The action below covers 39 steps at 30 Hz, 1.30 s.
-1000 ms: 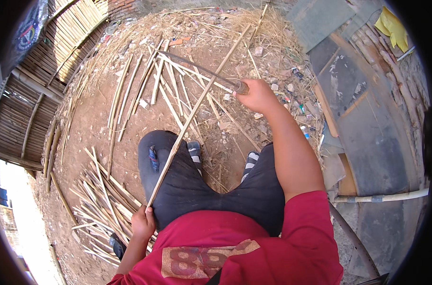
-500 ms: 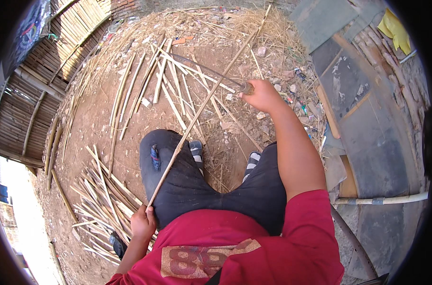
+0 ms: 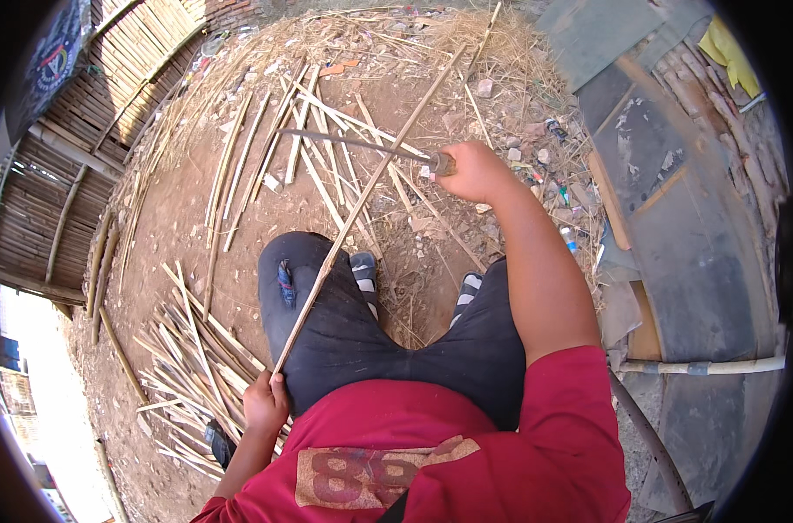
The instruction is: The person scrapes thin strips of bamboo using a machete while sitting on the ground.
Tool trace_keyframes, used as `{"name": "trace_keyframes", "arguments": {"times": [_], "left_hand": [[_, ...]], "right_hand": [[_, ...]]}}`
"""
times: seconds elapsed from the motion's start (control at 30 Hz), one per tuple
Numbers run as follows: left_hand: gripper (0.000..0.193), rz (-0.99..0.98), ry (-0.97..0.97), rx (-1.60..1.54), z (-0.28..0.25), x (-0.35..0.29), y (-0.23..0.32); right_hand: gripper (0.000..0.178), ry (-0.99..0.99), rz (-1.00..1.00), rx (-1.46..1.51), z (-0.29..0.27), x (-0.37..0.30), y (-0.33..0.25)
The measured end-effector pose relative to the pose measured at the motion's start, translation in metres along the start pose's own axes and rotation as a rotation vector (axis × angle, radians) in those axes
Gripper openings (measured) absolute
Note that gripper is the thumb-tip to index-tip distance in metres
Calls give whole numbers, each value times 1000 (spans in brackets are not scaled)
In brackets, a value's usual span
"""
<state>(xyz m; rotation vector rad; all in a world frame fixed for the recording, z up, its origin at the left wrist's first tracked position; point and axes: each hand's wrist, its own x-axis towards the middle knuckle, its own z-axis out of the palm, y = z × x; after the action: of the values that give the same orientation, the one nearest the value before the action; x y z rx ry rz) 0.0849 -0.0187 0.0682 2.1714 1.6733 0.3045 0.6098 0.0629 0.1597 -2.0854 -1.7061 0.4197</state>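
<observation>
My left hand [image 3: 264, 405], low beside my left thigh, is closed round the near end of a long thin bamboo strip [image 3: 328, 260]. The strip slants up across my thigh and away to the far right. In front of me, my right hand [image 3: 477, 173] grips the wooden handle of a machete [image 3: 362, 141]. Its long, narrow dark blade points left and crosses the strip well beyond my knees. Whether blade and strip touch, I cannot tell.
A pile of split bamboo strips [image 3: 183, 370] lies left of my thigh. More strips [image 3: 231, 166] are spread on the dirt ahead. Dark boards [image 3: 710, 270] and a pale pipe [image 3: 736, 366] are at right. Bamboo panels [image 3: 52, 209] stand at left. Straw and rubble lie beyond.
The machete's blade has swung down nearer to me and lies flatter, its tip further left. My right hand has shifted slightly left. My left hand stays on the bamboo strip.
</observation>
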Motion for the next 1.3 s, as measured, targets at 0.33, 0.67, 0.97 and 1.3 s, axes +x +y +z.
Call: {"name": "trace_keyframes", "arguments": {"times": [0.33,0.67,0.97,1.3], "left_hand": [[44,8,-10,-5,-4,-3,8],[45,32,18,-4,-2,-1,4],[43,68,27,17,2,-1,2],[44,70,34,-7,5,2,-7]], "right_hand": [[40,-103,-72,-59,-5,-15,-24],[43,97,177,142,-6,0,23],[41,-98,-82,-128,-13,-16,-23],[47,190,178,101,-26,-6,27]]}}
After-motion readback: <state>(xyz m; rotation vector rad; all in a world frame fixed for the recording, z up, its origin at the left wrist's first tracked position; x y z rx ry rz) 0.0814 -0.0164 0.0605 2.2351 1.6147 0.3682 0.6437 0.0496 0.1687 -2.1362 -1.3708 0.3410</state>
